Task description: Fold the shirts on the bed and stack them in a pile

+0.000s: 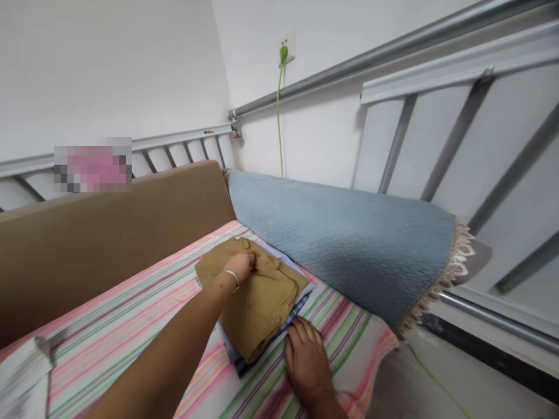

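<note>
Folded khaki trousers point(257, 302) lie on top of a small stack of folded clothes on the bed. Beneath them, the edges of a blue checked garment point(301, 303) and light blue cloth point(311, 286) stick out. My left hand point(242, 266), with a silver bracelet at the wrist, is closed on the trousers near their waistband; its fingertips are partly hidden. Beside the near right edge of the stack, my right hand point(305, 355) lies palm down on the striped sheet point(349, 326), fingers stretched out and touching the clothes' edge.
A blue quilted cover point(340, 233) with lace trim drapes along the right side. The brown headboard point(131, 244) runs across the back left. White-grey cloth point(24, 378) lies at lower left. Radiators point(458, 116) and a green cord point(279, 116) are along the wall.
</note>
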Demonstrator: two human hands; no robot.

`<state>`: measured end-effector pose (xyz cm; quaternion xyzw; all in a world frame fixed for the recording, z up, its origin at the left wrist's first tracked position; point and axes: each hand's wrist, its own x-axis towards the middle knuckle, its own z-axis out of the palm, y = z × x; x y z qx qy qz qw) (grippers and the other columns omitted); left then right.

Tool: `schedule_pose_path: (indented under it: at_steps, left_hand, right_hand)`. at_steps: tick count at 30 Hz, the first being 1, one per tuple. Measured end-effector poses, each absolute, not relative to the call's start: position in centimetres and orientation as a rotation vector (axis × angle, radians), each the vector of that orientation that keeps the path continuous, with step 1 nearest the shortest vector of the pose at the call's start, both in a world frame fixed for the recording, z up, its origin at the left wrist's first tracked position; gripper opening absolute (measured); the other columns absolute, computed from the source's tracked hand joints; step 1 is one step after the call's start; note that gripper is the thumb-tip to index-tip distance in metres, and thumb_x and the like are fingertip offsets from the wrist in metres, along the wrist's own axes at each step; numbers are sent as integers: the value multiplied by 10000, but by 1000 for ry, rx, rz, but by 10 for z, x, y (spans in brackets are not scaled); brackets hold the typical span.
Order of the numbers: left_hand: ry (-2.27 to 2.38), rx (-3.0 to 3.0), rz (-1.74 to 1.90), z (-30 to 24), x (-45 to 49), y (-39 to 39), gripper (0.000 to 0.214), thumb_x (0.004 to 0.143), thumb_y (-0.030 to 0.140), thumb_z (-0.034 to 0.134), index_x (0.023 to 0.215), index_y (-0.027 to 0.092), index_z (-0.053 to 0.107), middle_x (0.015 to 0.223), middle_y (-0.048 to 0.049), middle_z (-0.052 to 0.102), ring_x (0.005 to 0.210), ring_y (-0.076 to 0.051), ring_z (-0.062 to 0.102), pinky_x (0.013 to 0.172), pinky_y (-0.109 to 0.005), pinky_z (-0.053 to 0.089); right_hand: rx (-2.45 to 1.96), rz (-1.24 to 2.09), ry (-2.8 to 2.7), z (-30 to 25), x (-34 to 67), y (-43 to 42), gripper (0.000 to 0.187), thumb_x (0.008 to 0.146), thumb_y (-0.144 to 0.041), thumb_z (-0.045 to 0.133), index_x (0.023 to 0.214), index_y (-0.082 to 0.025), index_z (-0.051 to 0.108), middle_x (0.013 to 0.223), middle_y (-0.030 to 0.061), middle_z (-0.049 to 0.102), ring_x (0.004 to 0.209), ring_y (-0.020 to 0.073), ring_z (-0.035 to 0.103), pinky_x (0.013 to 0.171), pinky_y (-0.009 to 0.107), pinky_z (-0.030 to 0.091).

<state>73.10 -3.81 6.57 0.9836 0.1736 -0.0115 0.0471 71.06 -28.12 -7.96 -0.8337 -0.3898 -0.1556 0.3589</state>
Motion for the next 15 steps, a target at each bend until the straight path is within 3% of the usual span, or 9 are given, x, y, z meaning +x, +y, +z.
schedule_pose_path:
  at_steps: [4, 10, 15]
  left_hand:
    - [473, 3009, 141, 79, 716, -54, 114, 772, 110, 469, 799, 186, 549, 951, -62, 587, 835, -156, 565, 747, -252, 411]
    - [421, 3011, 302, 124, 698, -75, 113, 772, 136, 408, 805, 208, 489, 732, 18, 561, 679, -127, 510, 634, -230, 383]
    - [521, 3076, 137, 199, 578, -42, 76, 777, 198, 458, 747, 205, 528, 651, 37, 572, 580, -116, 501, 565, -230, 351]
  right_hand:
    - [-2171, -388, -1014, -75, 709, -282, 229, 842, -162, 422, 959, -207, 614, 1102, 45, 627, 1099, 224, 492, 982, 388, 344]
    - [-2180, -421, -1040, -76, 710, -283, 220, 844, -163, 427, 922, -203, 628, 1090, 51, 634, 1088, 228, 503, 987, 394, 341]
    - [-2163, -425, -1049, -77, 711, -283, 224, 851, -169, 424, 949, -193, 624, 1088, 57, 634, 1080, 230, 506, 987, 401, 338]
